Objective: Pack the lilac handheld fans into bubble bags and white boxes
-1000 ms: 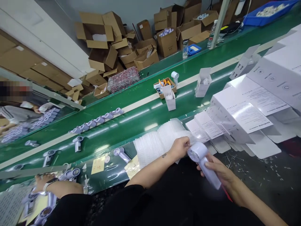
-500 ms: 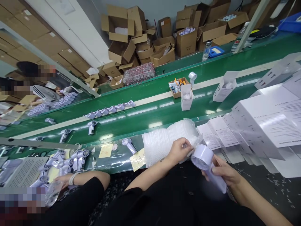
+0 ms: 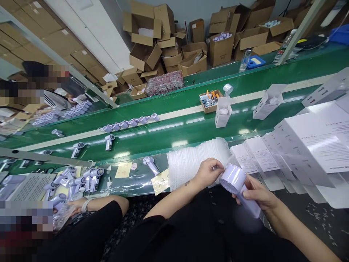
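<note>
Lilac plastic handheld fan with a round, drum-shaped head (image 3: 233, 177) sat in my right hand (image 3: 259, 193), fingers wrapped around its handle, above my lap near the edge of the green tabletop (image 3: 130, 187). My left hand (image 3: 207, 174) hovered beside the head, thumb and fingertips drawn together; whether they pinched anything, I could not tell. Translucent white plastic sleeves (image 3: 188, 163) lay stacked just behind, next to printed white cardboard boxes (image 3: 260, 154).
</note>
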A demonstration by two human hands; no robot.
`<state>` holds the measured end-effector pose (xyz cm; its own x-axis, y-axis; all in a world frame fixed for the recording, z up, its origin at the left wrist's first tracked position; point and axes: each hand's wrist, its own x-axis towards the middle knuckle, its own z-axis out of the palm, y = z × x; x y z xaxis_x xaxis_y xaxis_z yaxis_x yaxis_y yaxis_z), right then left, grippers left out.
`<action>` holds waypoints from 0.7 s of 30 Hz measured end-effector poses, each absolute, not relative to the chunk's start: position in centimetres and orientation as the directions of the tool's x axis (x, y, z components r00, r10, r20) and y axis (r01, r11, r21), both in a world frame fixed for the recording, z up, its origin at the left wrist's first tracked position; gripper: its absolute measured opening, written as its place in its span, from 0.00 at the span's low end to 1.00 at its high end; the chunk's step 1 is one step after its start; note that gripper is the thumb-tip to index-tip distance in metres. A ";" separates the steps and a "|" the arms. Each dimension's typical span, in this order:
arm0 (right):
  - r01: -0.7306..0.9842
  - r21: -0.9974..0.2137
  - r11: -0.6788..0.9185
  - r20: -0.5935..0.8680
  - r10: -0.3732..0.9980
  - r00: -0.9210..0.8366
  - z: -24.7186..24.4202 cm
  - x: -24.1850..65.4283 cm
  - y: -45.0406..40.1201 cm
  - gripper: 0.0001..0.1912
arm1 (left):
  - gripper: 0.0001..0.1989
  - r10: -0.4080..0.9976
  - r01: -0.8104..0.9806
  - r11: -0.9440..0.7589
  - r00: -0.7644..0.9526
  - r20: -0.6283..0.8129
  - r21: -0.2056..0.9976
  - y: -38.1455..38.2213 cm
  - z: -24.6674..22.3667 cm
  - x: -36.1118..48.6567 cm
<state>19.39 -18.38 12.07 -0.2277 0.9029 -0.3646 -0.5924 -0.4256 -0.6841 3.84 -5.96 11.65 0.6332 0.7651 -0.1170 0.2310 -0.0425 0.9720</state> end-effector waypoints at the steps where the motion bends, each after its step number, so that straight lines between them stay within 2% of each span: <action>1: -0.584 -0.689 -0.429 -0.362 0.902 -0.236 12.2 19.3 -18.1 0.30 | 0.01 0.750 0.218 0.010 0.644 -0.152 0.976 -6.2 11.4 3.9; 6: -0.572 -0.700 -0.427 -0.397 0.899 -0.184 11.7 19.1 -17.7 0.23 | 0.08 0.784 0.076 0.387 0.498 -0.371 0.919 -6.3 10.2 3.5; 8: -0.572 -0.699 -0.429 -0.403 0.897 -0.180 11.4 19.1 -18.1 0.26 | 0.10 0.802 0.044 0.400 0.466 -0.373 0.916 -6.1 10.3 3.1; 11: -0.566 -0.688 -0.454 -0.382 0.890 -0.250 11.3 19.0 -18.8 0.38 | 0.12 0.817 0.113 0.340 0.457 -0.353 0.934 -6.4 10.8 2.9; 14: -0.568 -0.689 -0.450 -0.349 0.893 -0.283 11.5 18.7 -18.8 0.45 | 0.12 0.735 0.186 0.353 0.551 -0.395 0.917 -7.3 10.9 3.0; 18: -0.550 -0.692 -0.467 -0.387 0.884 -0.263 11.8 18.4 -18.4 0.33 | 0.06 0.647 0.181 0.352 0.662 -0.378 0.918 -8.2 9.9 3.0; 21: -0.531 -0.723 -0.442 -0.402 0.894 -0.198 11.9 18.4 -18.4 0.29 | 0.06 0.709 0.134 0.461 0.540 -0.454 0.877 -7.9 9.2 2.7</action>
<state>18.39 -18.37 11.90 -0.1976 0.8941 -0.4018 -0.5314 -0.4422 -0.7225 2.74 -7.93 9.22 0.5396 0.7088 -0.4544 0.1335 0.4608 0.8774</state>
